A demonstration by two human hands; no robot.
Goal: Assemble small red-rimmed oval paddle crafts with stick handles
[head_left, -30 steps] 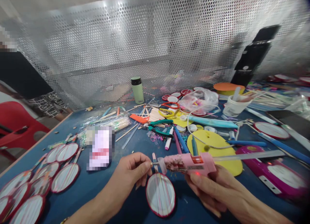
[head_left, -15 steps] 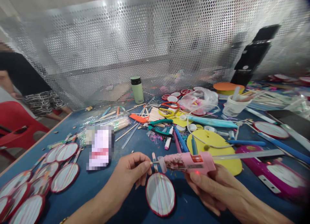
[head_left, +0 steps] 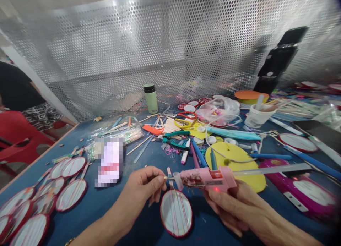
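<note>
My right hand (head_left: pixel 231 207) is wrapped around a pink hot glue gun (head_left: pixel 207 178) with a red light glowing on it. A long clear glue stick (head_left: pixel 271 169) sticks out of its back end, and the nozzle points left. At the nozzle tip, my left hand (head_left: pixel 149 185) has thumb and forefinger pinched on a small pale piece, too small to name. Just below lies a round red-rimmed white disc (head_left: pixel 176 214) with coloured strands across it and a short stick at its top. More such discs (head_left: pixel 71 195) lie at the left.
Beyond my hands are green-handled pliers (head_left: pixel 176 141), markers (head_left: pixel 185 152), a yellow foam disc (head_left: pixel 239 168), craft sticks (head_left: pixel 173 126) and a green bottle (head_left: pixel 151 100). A purple device (head_left: pixel 295 189) sits right. A perforated metal screen (head_left: pixel 160 43) stands behind; a person (head_left: pixel 21 89) is near a red chair (head_left: pixel 21 139).
My left fingers have shifted very slightly left at the nozzle tip. The glue gun stays nearly still. The person at the far left has moved lower behind the red chair.
</note>
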